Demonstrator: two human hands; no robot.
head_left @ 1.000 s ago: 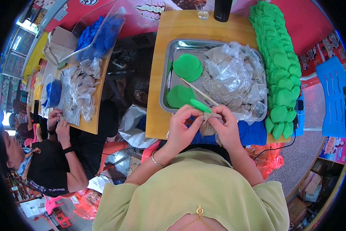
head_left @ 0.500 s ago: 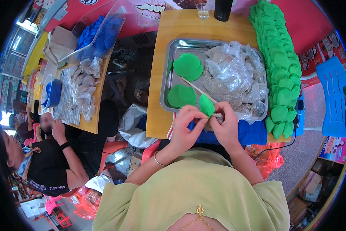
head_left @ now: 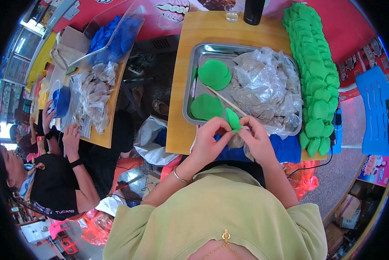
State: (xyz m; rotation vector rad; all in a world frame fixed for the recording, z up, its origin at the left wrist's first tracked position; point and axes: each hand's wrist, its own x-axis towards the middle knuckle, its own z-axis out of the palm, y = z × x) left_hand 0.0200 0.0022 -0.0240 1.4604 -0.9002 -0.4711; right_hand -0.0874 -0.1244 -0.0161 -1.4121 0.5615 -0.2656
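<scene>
Just over the tray's near edge, my left hand (head_left: pixel 212 139) is closed, pinching a small folded green petal-shaped piece (head_left: pixel 232 118) at its base. My right hand (head_left: pixel 258 141) is closed against the same base, its fingertips meeting the left ones. Below the fingertips hangs a small clear plastic packet with brownish contents (head_left: pixel 236 141), partly hidden by the hands. In the metal tray (head_left: pixel 187 93) lie two stacks of flat green rounds, one farther off (head_left: pixel 214 74) and one nearer (head_left: pixel 206 107). A thin pale stick (head_left: pixel 226 101) slants beside a heap of brownish plastic packets (head_left: pixel 263 82).
A long pile of overlapping green pieces (head_left: pixel 317 78) runs along the table's right side. A dark bottle (head_left: pixel 253 12) and a clear cup (head_left: pixel 232 15) stand at the back. Left, a person (head_left: pixel 51 182) works at another table with packets (head_left: pixel 90 95) and a blue-filled tub (head_left: pixel 60 102).
The green piece stands narrower and more upright between my fingers, and the packet beneath shows more. The person at left has lowered one hand from the face; the other is at the tub.
</scene>
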